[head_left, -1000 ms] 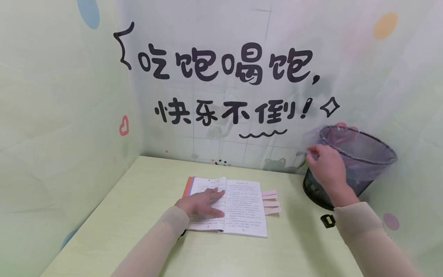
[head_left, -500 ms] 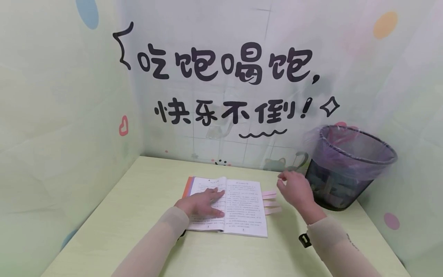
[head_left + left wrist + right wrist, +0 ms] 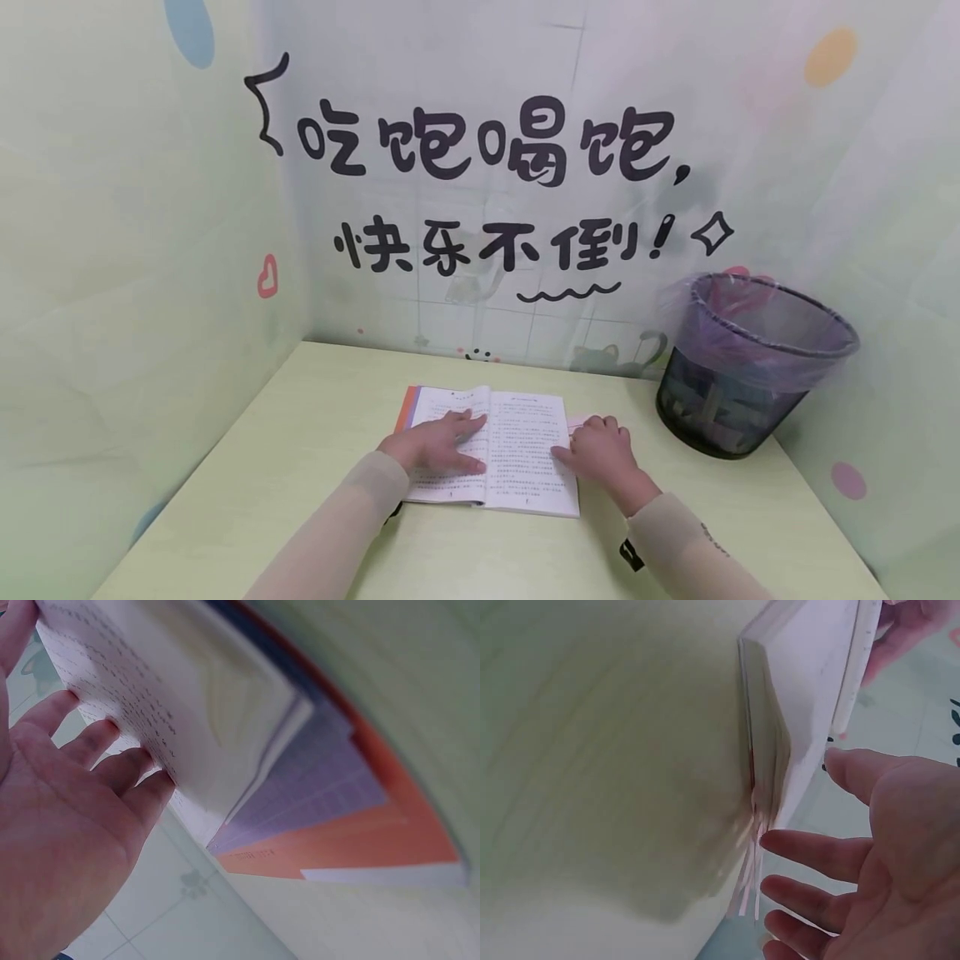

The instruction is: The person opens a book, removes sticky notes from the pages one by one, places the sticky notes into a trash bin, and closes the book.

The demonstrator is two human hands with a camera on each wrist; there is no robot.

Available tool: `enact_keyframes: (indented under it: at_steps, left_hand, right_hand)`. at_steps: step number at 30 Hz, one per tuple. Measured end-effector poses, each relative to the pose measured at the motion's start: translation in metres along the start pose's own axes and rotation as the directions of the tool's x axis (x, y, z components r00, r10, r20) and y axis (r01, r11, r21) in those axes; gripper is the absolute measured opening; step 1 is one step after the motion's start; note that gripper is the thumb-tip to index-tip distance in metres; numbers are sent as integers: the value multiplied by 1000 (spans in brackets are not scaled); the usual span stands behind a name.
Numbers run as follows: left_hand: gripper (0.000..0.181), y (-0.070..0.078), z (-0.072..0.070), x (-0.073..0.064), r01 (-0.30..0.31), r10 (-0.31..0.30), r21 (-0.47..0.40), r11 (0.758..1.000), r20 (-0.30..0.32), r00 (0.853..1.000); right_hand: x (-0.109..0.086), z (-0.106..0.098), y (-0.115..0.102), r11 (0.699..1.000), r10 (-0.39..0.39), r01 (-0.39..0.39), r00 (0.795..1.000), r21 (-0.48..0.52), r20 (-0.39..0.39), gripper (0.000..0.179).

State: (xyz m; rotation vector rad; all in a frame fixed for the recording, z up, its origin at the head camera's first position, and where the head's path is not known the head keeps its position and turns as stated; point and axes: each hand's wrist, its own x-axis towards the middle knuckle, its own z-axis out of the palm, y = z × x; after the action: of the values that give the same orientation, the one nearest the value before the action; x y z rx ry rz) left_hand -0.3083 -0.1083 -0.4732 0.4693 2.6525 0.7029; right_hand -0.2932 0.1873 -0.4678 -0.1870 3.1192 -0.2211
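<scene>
An open book [image 3: 525, 483] lies on the table with printed pages facing up. My left hand [image 3: 438, 443] rests spread on its left page, fingertips near the spine. In the left wrist view, an orange cover [image 3: 337, 840] and a purple sheet [image 3: 300, 791] stick out beneath the pages. At the right edge of the book is my right hand [image 3: 602, 454], thumb apart from the fingers. The right wrist view shows its index fingertip at the pink sticky tabs [image 3: 745, 889] that stick out from the pages; nothing is pinched. In the head view this hand mostly covers the tabs.
A black mesh wastebasket [image 3: 712, 408] lined with a purple plastic bag [image 3: 720, 350] stands at the table's back right. Printed curtains with black lettering [image 3: 510, 242] enclose the back and sides of the table [image 3: 480, 554].
My right hand has come from beside the wastebasket, leftward and toward me, to the tabs at the book's right edge. My left hand has stayed on the left page.
</scene>
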Motion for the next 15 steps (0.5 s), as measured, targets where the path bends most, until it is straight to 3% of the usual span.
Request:
enact_keyframes:
  at_steps: [7,15]
  left_hand:
    - [93,-1,0,1,-11,11,-1,1000,3,1000]
    - [93,-1,1,0,-4,4,-8,1000,-2,1000]
  right_hand:
    - [-3,6,-5,1000,14,-14,1000,6,4,44]
    - [-9,1,-15,999,1,-2,1000,-39,-29,59]
